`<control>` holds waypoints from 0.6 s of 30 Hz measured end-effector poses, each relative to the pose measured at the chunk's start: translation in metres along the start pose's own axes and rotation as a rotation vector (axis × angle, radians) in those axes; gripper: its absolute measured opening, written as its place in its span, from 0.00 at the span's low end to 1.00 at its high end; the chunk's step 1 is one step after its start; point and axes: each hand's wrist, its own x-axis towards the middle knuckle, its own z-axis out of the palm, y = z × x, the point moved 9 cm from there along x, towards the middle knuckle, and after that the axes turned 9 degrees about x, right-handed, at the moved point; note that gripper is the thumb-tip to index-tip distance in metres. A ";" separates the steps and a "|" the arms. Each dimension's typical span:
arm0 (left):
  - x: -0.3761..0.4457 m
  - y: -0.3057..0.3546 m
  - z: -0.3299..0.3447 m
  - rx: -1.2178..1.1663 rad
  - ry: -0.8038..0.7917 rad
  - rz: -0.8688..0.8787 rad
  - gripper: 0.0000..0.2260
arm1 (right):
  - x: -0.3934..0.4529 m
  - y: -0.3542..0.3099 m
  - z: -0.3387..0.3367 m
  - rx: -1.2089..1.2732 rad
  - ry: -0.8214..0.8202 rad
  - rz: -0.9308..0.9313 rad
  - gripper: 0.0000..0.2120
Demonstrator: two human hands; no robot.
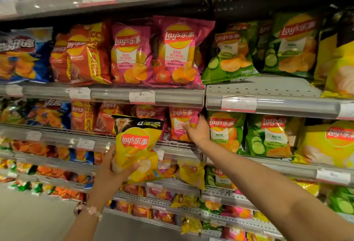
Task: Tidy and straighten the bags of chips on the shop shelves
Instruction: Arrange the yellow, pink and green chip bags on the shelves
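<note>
The left hand (113, 166) gripped a yellow bag (137, 145) of chips from below, its fingers (132, 168) curled round the lower part and clamped on the crinkled foil, holding it out in front of the shelves rather than on one. Behind those fingers ran the shelf edge (172, 147) with its price tags, and beyond it stood red bags (104, 118).

To the right, the right hand (198, 130) reached into the same shelf and held a pink bag (182, 123), thumb at its front and fingers wrapped behind its right edge, just under the shelf above. Right of those fingers stood green bags (226, 131), touching or nearly touching the pink one.

The likely trouble was the one-handed hold on the yellow bag: slack foil gripped low could tip forward and slip out while attention went to the pink bag. Pulling the pink bag sideways could also drag its green neighbour askew, and squeezing either bag hard would crush the chips.
</note>
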 end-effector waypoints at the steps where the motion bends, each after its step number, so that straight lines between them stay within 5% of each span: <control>1: -0.001 0.002 0.002 -0.005 -0.003 0.010 0.33 | 0.000 0.003 0.002 -0.008 -0.013 0.012 0.30; 14: -0.001 0.031 0.036 -0.027 -0.059 0.087 0.37 | 0.002 0.015 0.024 -0.047 -0.278 0.176 0.42; 18: -0.009 0.038 0.061 -0.077 -0.159 0.106 0.37 | -0.039 0.003 0.001 0.114 -0.193 0.068 0.29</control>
